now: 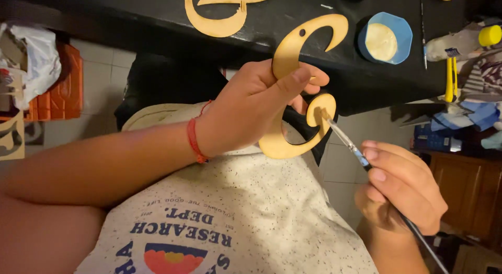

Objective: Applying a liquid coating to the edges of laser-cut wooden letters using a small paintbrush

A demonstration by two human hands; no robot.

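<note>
At the centre of the head view, held up over the lap: one flat wooden cut-out point(293, 96) of curling, letter-like shape, pale tan, with a small round hole near its upper arm; its top curl overlaps the edge of the black table point(157, 23) at twelve o'clock, its lower curl hangs in front of the speckled white shirt point(235, 211).
Left hand point(256, 109): clenched on the cut-out's middle, thumb laid across the face, fingers behind; a red cord bracelet point(194, 140) at the wrist.
Right hand point(400, 187), at four o'clock from the cut-out: pinching a thin paintbrush point(355, 151) in a pen grip; the bristle tip touches the small inner curl at the cut-out's right side.
Handling note, as a judgement: the step looks to be coating that curl; it is best done with the piece kept steady, the left thumb well off any wet area, light strokes following the curve, and the brush not overloaded, so the edge does not drip onto the shirt.
At one o'clock, on the table: a blue bowl point(386, 39) of pale cream liquid, near enough for reloading.
At eleven o'clock: a second wooden cut-out point(219, 15), lying flat.
At two to three o'clock: a yellow utility knife point(451, 75); crumpled blue cloths point(478, 114).
At nine o'clock, on the tiled floor: an orange crate point(65, 88).
</note>
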